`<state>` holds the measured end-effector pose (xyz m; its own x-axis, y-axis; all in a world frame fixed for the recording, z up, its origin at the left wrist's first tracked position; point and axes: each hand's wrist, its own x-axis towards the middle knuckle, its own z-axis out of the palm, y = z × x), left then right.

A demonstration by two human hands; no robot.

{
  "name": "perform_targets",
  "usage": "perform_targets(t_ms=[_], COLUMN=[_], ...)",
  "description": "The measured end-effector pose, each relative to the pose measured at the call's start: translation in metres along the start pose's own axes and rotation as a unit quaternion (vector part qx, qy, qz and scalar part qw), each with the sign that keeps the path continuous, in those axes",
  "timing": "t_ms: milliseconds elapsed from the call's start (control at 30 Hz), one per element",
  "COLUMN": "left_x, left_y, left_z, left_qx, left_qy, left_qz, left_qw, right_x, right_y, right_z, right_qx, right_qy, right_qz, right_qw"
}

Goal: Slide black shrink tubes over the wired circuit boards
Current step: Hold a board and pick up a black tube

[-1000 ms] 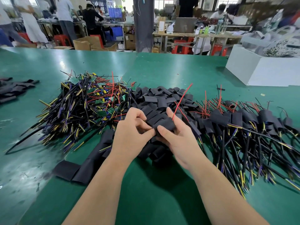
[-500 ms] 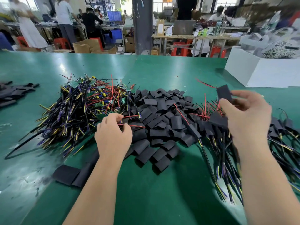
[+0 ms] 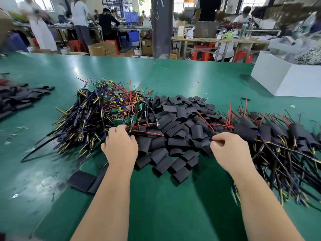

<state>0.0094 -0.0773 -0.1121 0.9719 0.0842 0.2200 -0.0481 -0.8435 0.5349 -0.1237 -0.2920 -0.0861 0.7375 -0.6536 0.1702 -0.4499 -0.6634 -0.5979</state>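
left hand (image 3: 121,146) curled into near edge of wired boards (image 3: 104,110), fingertips buried, grip unclear | right hand (image 3: 231,150) pinching right edge of tubes (image 3: 173,136), heaped between both hands on worktop (image 3: 173,206) | pinched piece hard to make out

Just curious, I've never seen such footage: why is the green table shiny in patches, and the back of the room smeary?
Head view: light glares in streaks on the green table; the people at the back are blurred, while the black shrink tubes look sharp; the wide lens slightly bows the table's far edge.
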Motion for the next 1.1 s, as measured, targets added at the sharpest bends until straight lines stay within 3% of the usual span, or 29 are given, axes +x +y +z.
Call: perform_targets(t_ms=[200, 367, 467, 567, 633, 667, 733, 800, 867, 1000, 1067, 1100], left_x=[0.006, 0.003, -0.001, -0.006, -0.012, -0.015, -0.019, -0.023, -0.025, -0.029, -0.031, -0.032], left_y=[-0.005, -0.003, 0.001, 0.006, 0.012, 0.015, 0.021, 0.024, 0.025, 0.029, 0.031, 0.033], left_z=[0.0, -0.007, -0.01, -0.012, -0.012, -0.011, -0.008, -0.006, -0.006, -0.01, -0.011, -0.011], left_qx=[-0.075, -0.201, -0.273, -0.311, -0.324, -0.329, -0.333, -0.322, -0.322, -0.349, -0.346, -0.336], left_qy=[0.031, 0.117, 0.113, 0.093, 0.068, 0.052, 0.024, -0.001, -0.028, -0.06, -0.073, -0.08], left_qz=[-0.006, 0.082, 0.12, 0.207, 0.255, 0.27, 0.29, 0.307, 0.318, 0.337, 0.355, 0.364], left_qw=[0.997, 0.969, 0.948, 0.923, 0.909, 0.903, 0.897, 0.895, 0.891, 0.872, 0.865, 0.865], right_x=[0.001, -0.002, -0.005, -0.006, -0.009, -0.012, -0.02, -0.023, -0.021, -0.019, -0.018, -0.018], right_y=[0.005, 0.006, 0.006, -0.003, -0.011, -0.016, -0.028, -0.033, -0.035, -0.038, -0.039, -0.039], right_z=[0.0, 0.004, 0.007, 0.009, 0.013, 0.017, 0.025, 0.028, 0.027, 0.023, 0.024, 0.025], right_qx=[0.029, 0.031, 0.043, 0.108, 0.204, 0.286, 0.476, 0.597, 0.66, 0.719, 0.716, 0.7], right_qy=[0.046, 0.063, 0.091, 0.128, 0.046, -0.04, -0.2, -0.268, -0.275, -0.248, -0.235, -0.226], right_qz=[0.037, 0.009, -0.034, -0.068, -0.037, -0.007, 0.053, 0.067, 0.049, 0.086, 0.106, 0.106], right_qw=[0.998, 0.997, 0.994, 0.983, 0.977, 0.957, 0.855, 0.753, 0.697, 0.644, 0.648, 0.669])
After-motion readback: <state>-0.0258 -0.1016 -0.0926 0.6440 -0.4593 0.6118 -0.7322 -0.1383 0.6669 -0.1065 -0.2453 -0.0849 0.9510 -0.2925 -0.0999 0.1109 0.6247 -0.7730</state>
